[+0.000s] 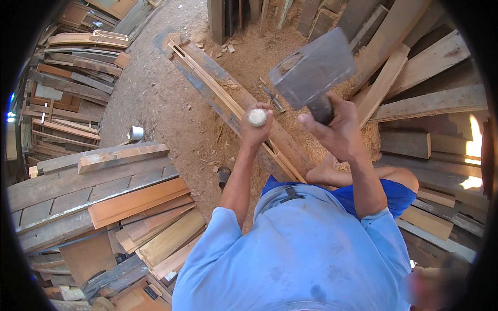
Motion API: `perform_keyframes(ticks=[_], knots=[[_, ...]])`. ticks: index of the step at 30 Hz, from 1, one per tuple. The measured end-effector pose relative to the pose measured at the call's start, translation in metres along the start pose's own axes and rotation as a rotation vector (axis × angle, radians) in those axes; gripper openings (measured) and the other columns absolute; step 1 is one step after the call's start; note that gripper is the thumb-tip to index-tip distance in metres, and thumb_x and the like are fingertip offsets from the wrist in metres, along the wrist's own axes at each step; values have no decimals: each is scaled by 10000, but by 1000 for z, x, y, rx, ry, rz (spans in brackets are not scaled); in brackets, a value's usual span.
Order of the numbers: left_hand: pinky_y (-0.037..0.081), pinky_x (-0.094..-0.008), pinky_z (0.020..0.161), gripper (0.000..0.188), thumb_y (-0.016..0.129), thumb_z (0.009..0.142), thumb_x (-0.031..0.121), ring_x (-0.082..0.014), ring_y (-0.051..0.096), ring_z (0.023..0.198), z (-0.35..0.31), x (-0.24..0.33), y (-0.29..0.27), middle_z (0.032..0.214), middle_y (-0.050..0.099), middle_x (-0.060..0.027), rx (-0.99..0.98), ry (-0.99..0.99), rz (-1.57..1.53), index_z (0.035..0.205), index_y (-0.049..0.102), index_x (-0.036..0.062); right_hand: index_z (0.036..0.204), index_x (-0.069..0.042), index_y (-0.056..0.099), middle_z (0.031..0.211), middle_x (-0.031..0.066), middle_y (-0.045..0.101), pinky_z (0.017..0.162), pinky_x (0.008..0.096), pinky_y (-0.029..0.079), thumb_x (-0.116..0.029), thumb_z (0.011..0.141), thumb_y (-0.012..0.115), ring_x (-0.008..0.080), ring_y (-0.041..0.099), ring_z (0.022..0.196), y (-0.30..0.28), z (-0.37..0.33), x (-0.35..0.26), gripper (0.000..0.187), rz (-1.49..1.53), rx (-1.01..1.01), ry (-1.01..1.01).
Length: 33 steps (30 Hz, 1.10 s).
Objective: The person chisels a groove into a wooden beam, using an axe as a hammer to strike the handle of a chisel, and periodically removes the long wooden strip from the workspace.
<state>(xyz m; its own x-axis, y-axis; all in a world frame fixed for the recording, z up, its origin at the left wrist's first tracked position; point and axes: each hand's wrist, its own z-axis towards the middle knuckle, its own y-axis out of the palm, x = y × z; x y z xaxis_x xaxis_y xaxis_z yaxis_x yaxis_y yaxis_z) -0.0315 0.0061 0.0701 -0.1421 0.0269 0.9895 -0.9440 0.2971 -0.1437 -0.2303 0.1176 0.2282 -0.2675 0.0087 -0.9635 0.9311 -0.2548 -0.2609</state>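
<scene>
My left hand (254,127) is closed around an upright chisel; the round, pale butt of its handle (257,117) faces up, and most of the blade is hidden below the fist. Under that hand runs a long, narrow wooden piece (210,82) with slots cut along it, lying on a thick plank (241,96). Up and to the right, my right hand (337,129) grips the handle of a big grey-brown mallet (316,70). The mallet's block-shaped head is raised, apart from the chisel. A second chisel (275,98) lies among shavings beyond the plank.
Stacked boards (129,202) fill the lower left, with a roll of tape (135,133) at their far end. More timber (430,109) leans and lies along the right. Door panels and frames (67,98) are piled at the far left. Shavings (311,140) cover the ground by my bare foot.
</scene>
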Motion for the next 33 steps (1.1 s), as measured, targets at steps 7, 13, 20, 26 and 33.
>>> perform_keyframes(ticks=[7,13,20,26,33], knots=[[513,-289,710,123,740,910,131,-119,640,785,14,-24,4,820,659,-17,-45,52,56,964,671,45,1143,60,675,839,-14,652,665,242,479,-112,900,788,44,529,753,-18,-12,-18,319,151,132,-19],[521,-306,727,132,739,894,112,-139,641,795,0,-23,5,844,678,-42,37,118,83,977,678,29,1162,30,679,828,47,705,660,281,504,-110,889,790,110,603,698,-1,-9,2,326,51,90,-16],[547,-342,799,281,761,815,61,-185,703,927,-31,-19,2,994,747,-103,50,280,217,1084,700,5,1015,-20,693,800,194,690,675,451,523,-195,822,785,372,665,706,48,-8,75,276,-686,-196,-46],[551,-332,794,296,781,800,64,-192,709,897,-32,-44,2,977,752,-96,79,263,68,1083,708,18,1120,-24,713,862,194,720,712,425,535,-164,829,759,340,700,769,34,-17,38,327,-477,-244,69],[548,-319,776,215,768,864,107,-180,696,851,-28,-33,-4,909,733,-73,-15,42,144,1049,708,15,1100,-22,706,725,110,659,632,330,503,-97,853,793,131,560,641,16,-14,-24,273,-92,28,-174]])
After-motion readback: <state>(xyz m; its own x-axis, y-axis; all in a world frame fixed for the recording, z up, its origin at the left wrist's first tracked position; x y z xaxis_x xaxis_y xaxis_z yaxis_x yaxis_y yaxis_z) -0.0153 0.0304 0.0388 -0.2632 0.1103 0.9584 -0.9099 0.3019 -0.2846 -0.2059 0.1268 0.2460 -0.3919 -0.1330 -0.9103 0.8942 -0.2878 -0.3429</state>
